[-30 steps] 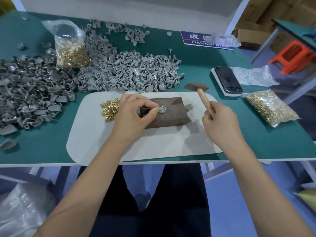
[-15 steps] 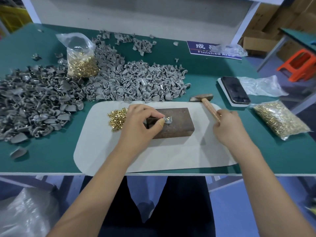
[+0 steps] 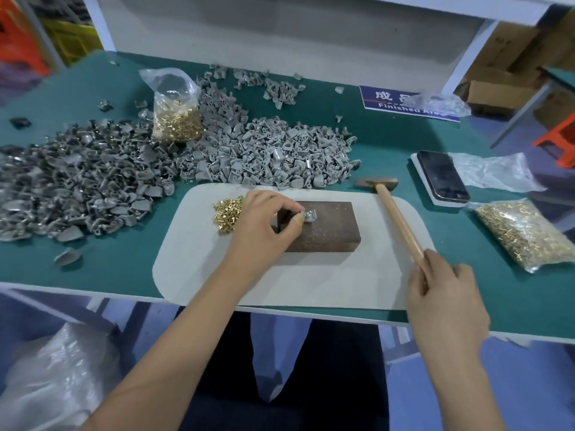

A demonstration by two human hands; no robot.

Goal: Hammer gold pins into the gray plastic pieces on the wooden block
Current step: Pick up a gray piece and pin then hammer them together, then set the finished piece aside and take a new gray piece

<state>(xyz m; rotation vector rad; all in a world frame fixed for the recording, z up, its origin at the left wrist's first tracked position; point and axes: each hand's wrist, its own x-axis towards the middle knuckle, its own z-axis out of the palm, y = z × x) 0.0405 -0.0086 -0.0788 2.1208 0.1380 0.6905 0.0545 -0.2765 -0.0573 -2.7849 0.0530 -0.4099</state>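
Your left hand (image 3: pixel 264 225) pinches a small gray plastic piece (image 3: pixel 310 216) between thumb and fingertips, holding it down on the top face of the wooden block (image 3: pixel 323 228), near the block's far left corner. Your right hand (image 3: pixel 445 300) is curled around the near end of the hammer (image 3: pixel 395 219); its wooden handle slants away from you, and the metal head lies on the green tabletop (image 3: pixel 124 262), just past the far right edge of the white mat (image 3: pixel 311 284).

The block sits on that mat, roughly in its middle. A loose heap of gold pins (image 3: pixel 225 211) lies on the mat just left of your left hand, touching or nearly touching your knuckles.

Beyond the mat, a broad pile of gray pieces (image 3: pixel 264 157) spreads across the tabletop, running into a darker gray pile (image 3: pixel 68 185) on the left. A clear bag of gold pins (image 3: pixel 175 116) stands upright among them. To the right, a second bag of pins (image 3: pixel 525 234) lies flat, with a dark phone (image 3: pixel 441 175) just behind it resting on a white pad. A blue sign (image 3: pixel 401 101) lies at the far edge, partly covered by crumpled clear plastic (image 3: pixel 435 102).
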